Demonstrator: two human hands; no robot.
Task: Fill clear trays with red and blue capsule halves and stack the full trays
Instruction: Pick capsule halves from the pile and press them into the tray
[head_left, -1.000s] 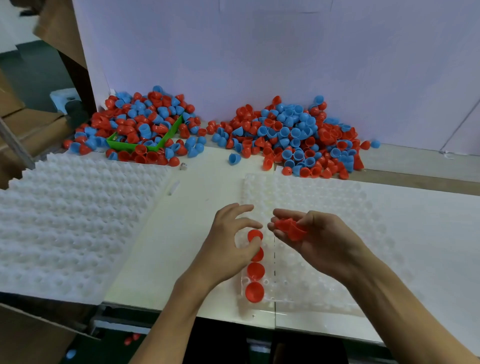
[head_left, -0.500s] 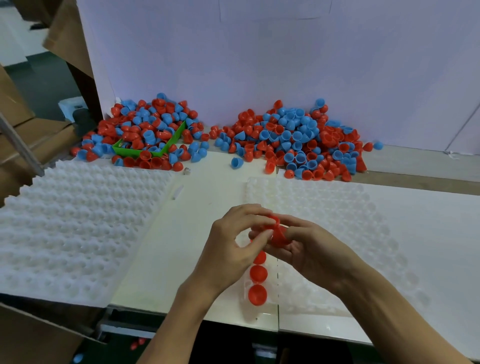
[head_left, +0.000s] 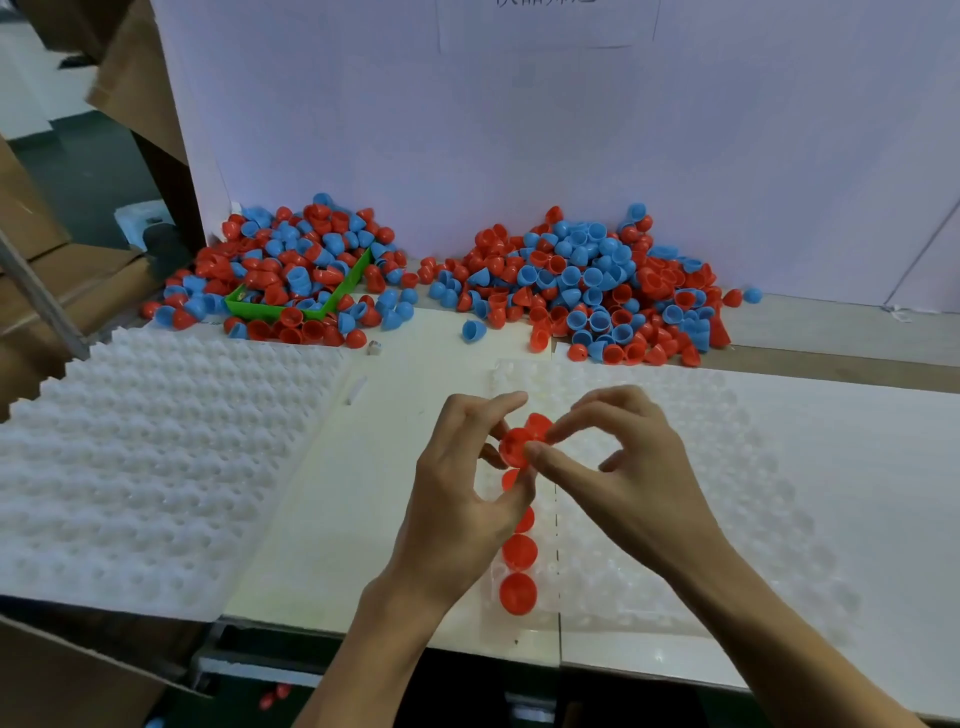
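I am pinching red cups (head_left: 524, 447) with my left hand (head_left: 462, 499) and right hand (head_left: 623, 467), hanging over the clear tray (head_left: 701, 519), next hole at 12 o'clock, left fingers nearer.

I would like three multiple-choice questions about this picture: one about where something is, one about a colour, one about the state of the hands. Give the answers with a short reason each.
1. Where does the green bin lie?
A. in the left pile of capsule halves
B. on the clear tray
C. under the right hand

2. What colour are the capsule halves already seated in the clear tray?
A. blue
B. red
C. both

3. What are the hands doing?
A. resting flat
B. both pinching red halves
C. lifting the tray

Answers:
1 A, halves surround it.
2 B, the column is all red.
3 B, the left hand and right hand meet at the red halves.
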